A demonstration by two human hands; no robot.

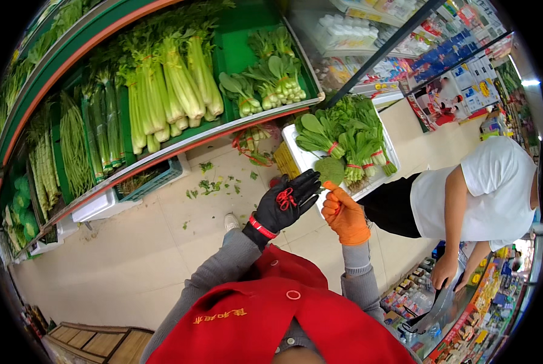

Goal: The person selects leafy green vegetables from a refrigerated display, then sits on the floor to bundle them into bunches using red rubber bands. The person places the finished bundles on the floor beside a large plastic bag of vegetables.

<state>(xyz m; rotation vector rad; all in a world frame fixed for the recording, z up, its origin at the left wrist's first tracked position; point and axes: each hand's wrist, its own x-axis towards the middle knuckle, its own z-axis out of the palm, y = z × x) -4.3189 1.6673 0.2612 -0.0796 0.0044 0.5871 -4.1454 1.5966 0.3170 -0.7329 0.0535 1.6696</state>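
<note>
My left hand (286, 203), in a black glove with a red wristband, is stretched out nearly flat. A small tangle of red ties (286, 199) lies on it. Beside its fingertips is my right hand (345, 215), in an orange glove, its index finger extended and its other fingers curled. A sliver of red shows at the curled fingers; whether they grip it is unclear. Just beyond both hands is a round, textured green thing (329, 170), possibly a leaf, near a white foam box (290, 135). Leafy green bundles (351, 143) with red ties lie in that box.
A green produce shelf (237, 41) holds celery (180, 86), small greens (276, 84) and long beans (74, 150). Leaf scraps (210, 185) litter the tiled floor. At right, a person in a white shirt (485, 195) handles a dark bag (435, 309) near stocked goods. A yellow crate (286, 160) adjoins the box.
</note>
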